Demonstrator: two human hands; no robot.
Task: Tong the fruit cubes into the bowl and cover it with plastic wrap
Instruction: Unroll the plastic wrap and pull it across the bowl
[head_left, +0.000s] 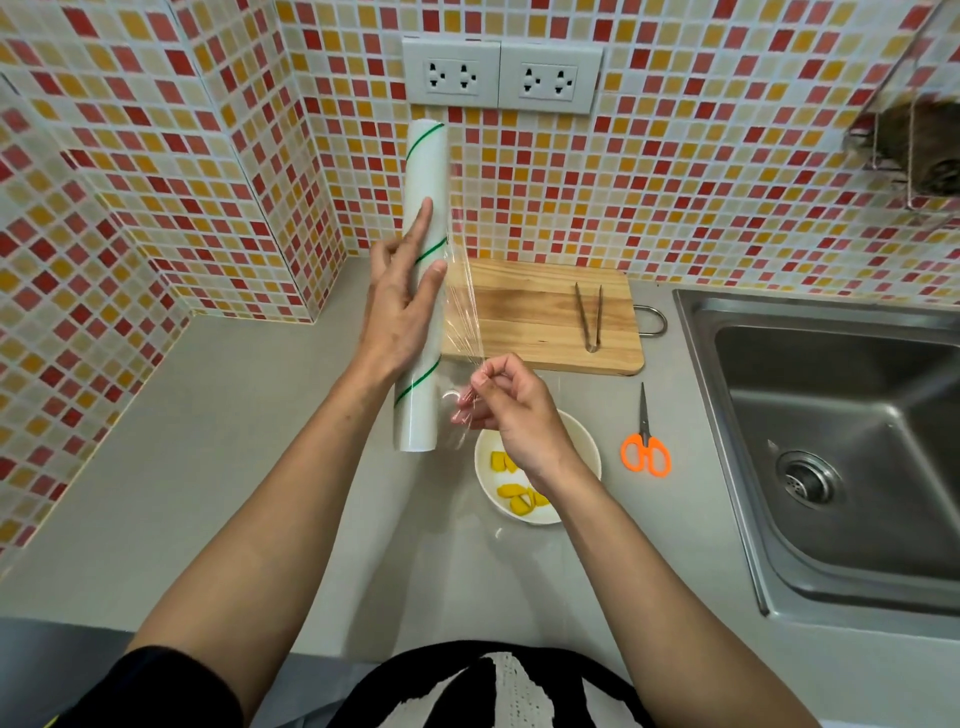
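Observation:
A white bowl (582, 441) on the grey counter holds several yellow fruit cubes (511, 491). My left hand (402, 291) holds the white roll of plastic wrap (423, 171) upright above the counter, thumb on its right side and fingers laid along it. My right hand (511, 410) hovers over the bowl and pinches the loose edge of the clear film (462, 312), which stretches from the roll to my fingertips. Metal tongs (589, 317) lie on the wooden cutting board (530, 317) behind the bowl.
Orange-handled scissors (645, 441) lie on the counter right of the bowl. A steel sink (841, 447) fills the right side. Tiled walls enclose the counter at the back and left, with two sockets (501, 75) above the board.

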